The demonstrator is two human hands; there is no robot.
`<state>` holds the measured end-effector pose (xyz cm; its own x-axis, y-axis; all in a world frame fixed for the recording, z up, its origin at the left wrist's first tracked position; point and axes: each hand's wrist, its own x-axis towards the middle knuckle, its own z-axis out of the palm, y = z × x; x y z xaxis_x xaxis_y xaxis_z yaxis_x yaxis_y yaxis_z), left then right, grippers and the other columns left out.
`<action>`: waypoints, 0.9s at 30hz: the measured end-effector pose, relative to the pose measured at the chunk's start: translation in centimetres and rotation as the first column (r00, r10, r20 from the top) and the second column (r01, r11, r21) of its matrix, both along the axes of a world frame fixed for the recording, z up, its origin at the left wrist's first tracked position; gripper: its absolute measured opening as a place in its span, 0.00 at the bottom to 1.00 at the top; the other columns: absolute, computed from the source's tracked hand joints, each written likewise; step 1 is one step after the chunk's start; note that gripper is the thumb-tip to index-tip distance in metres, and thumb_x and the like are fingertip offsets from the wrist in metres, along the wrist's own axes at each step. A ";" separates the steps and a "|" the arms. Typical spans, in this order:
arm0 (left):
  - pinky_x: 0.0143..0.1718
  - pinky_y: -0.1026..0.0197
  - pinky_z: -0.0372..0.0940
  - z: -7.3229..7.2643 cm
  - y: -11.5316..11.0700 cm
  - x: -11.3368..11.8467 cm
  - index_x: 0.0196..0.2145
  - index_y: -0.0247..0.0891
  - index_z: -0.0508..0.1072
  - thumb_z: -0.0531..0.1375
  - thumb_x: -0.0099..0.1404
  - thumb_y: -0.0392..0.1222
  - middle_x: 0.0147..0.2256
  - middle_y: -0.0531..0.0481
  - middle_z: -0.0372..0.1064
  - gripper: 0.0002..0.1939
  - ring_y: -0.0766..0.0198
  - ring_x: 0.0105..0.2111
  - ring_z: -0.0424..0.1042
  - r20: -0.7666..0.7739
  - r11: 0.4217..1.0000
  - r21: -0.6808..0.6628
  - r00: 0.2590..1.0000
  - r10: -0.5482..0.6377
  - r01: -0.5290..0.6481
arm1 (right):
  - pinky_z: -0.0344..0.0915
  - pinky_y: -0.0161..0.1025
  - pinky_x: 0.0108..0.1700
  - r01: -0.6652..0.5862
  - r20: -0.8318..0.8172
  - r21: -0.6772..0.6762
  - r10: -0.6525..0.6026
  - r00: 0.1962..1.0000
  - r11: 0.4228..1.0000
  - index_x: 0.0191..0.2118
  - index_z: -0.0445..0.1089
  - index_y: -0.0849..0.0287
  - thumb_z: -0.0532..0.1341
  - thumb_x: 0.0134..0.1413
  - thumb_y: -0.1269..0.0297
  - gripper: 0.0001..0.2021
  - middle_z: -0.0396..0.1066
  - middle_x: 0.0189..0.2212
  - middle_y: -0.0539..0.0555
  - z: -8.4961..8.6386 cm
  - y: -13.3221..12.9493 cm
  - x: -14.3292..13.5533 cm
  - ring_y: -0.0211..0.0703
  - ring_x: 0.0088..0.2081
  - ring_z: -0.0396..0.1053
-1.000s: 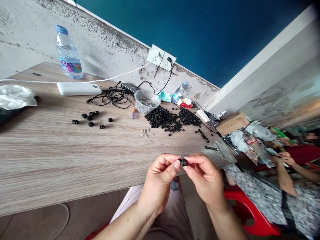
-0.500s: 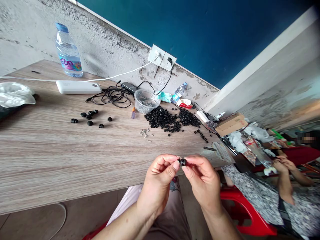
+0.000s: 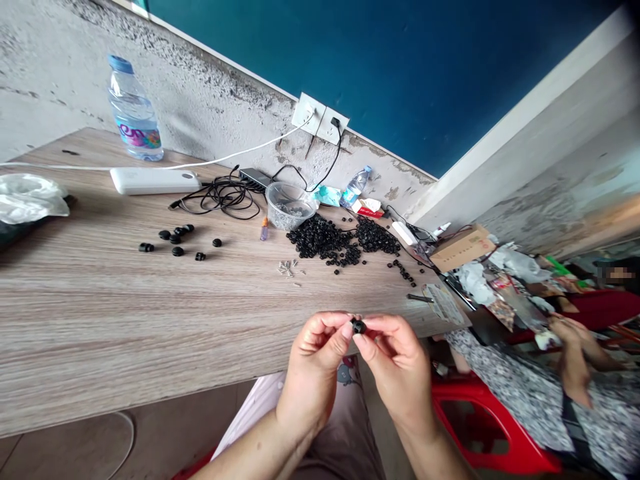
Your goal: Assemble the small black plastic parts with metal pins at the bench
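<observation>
A small black plastic cord lock (image 3: 358,326) is pinched between the fingertips of both hands, just past the table's front edge. My left hand (image 3: 320,360) grips its left side with thumb and index finger. From the right, my right hand (image 3: 397,360) presses on it the same way; the fingers partly cover it. Several similar black pieces (image 3: 177,251) lie loose on the left of the table. Ahead of my hands are a small pile of thin silver pieces (image 3: 287,269) and a large heap of small black parts (image 3: 320,237). A clear plastic bowl (image 3: 289,193) holds many small metal-looking pieces.
Along the wall stand a water bottle (image 3: 134,113), a white power bank (image 3: 153,181) and coiled black cables (image 3: 225,195). A tiny orange-capped bottle (image 3: 264,229) is near the bowl. To the right, a person in a patterned garment (image 3: 515,380) sits near a red stool (image 3: 480,427).
Both hands have shifted slightly left together, still pinching the cord lock, which appears turned a little. The whole view has moved slightly.
</observation>
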<state>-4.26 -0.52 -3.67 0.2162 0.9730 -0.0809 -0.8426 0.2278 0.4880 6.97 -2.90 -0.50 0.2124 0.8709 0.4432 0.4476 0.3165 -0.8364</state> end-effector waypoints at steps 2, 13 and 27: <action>0.41 0.64 0.66 -0.1 -0.1 0.2 0.36 0.42 0.81 0.70 0.61 0.38 0.36 0.52 0.79 0.04 0.67 0.36 0.73 -0.015 1.000 0.014 1.000 0.017 -0.016 | 0.75 0.33 0.40 -0.014 -0.060 -0.024 0.013 0.998 1.000 0.39 0.75 0.52 0.70 0.56 0.66 0.07 0.78 0.35 0.50 0.2 0.1 0.0 0.39 0.37 0.76; 0.46 0.61 0.67 -0.9 0.0 0.4 0.38 0.44 0.82 0.68 0.64 0.37 0.40 0.51 0.80 0.04 0.63 0.41 0.75 -0.072 0.997 0.080 0.997 0.019 -0.013 | 0.78 0.35 0.39 -0.093 -0.180 -0.109 0.072 0.981 0.990 0.38 0.75 0.52 0.72 0.54 0.64 0.07 0.79 0.35 0.50 1.1 0.4 0.3 0.41 0.37 0.79; 0.48 0.63 0.65 -0.4 0.1 0.5 0.37 0.42 0.83 0.72 0.58 0.39 0.38 0.51 0.79 0.08 0.65 0.41 0.73 0.072 0.996 -0.071 0.996 -0.054 0.059 | 0.73 0.33 0.45 -0.031 0.129 -0.023 0.034 0.991 0.999 0.43 0.74 0.49 0.67 0.60 0.70 0.08 0.74 0.43 0.50 -0.4 -0.1 1.4 0.38 0.45 0.74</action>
